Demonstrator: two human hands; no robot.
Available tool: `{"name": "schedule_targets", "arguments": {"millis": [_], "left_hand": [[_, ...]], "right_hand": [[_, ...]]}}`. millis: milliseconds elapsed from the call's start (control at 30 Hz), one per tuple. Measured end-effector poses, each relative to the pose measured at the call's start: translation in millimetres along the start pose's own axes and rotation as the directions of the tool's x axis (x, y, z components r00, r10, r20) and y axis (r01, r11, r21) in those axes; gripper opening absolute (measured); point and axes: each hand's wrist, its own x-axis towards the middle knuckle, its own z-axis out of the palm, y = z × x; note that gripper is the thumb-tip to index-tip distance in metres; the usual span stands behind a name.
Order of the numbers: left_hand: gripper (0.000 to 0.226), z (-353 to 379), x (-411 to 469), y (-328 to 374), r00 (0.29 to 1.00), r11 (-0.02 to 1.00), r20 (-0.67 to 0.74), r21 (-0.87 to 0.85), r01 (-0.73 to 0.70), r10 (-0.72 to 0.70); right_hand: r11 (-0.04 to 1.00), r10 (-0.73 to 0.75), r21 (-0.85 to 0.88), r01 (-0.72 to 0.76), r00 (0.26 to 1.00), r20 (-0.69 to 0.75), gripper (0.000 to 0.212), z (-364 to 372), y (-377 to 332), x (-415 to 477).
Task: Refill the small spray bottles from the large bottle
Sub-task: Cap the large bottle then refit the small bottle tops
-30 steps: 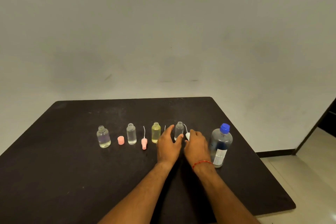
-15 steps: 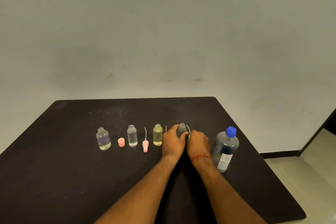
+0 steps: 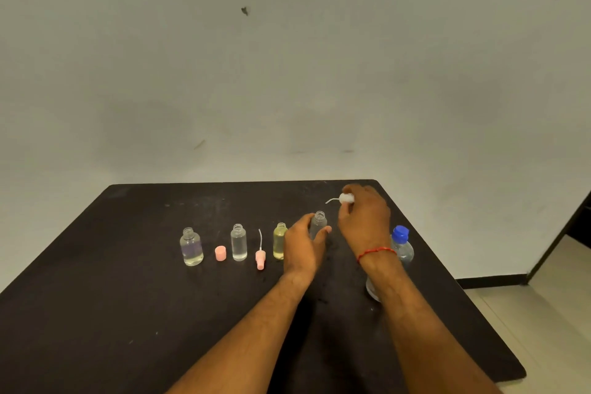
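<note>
White spray head [image 3: 346,198] pinched in right fingers [image 3: 348,206]; left fingers [image 3: 321,232] clasp open bottle [image 3: 319,222].

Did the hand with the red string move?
Yes. The right hand went up and away from the table, lifting the white sprayer top above the small clear bottle, which stayed put.

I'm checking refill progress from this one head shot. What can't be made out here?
- Large bottle: the right hand's wrist and forearm cover most of its body, so its fill level is hidden.
- Clear small bottle: the left hand wraps its lower half; contents unseen.
- White sprayer head: partly hidden by the right hand's fingers, too small for detail.
</note>
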Motion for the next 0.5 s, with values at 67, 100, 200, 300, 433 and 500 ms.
{"name": "schedule_targets", "arguments": {"millis": [67,100,200,300,433,500], "left_hand": [[0.012,-7.1,-1.3,5.6,1.0,1.0,-0.018,0.005,-0.016,0.016],[0.011,-9.4,-0.7,7.0,0.999,1.0,-0.024,0.005,-0.021,0.021],[0.023,-12.3,0.9,8.1,0.999,0.999,-0.017,0.034,-0.027,0.027],[0.03,-13.1,-2.1,11.2,1.0,0.998,-0.008,0.058,-0.026,0.026],[0.032,-13.4,-7.1,16.4,0.999,0.997,-0.01,0.054,-0.051,0.052],[0.032,-14.2,-9.2,18.3,0.998,0.996,-0.008,0.057,-0.061,0.062]], "right_hand": [[0.997,-0.011,0.082,0.013,1.0,-0.02,0.018,-16.0,-2.9,6.1],[0.993,-0.02,0.117,0.022,1.0,-0.015,0.018,-23.5,-3.6,7.9],[0.979,-0.035,0.202,0.036,0.999,-0.004,0.019,-41.1,-3.6,9.8],[0.969,-0.031,0.244,0.026,0.999,0.015,0.019,-47.1,-3.6,9.1],[0.967,-0.038,0.256,0.022,0.998,0.058,0.019,-45.8,-5.7,4.4],[0.977,-0.047,0.212,0.027,0.995,0.09,0.021,-43.6,-6.8,1.8]]}}
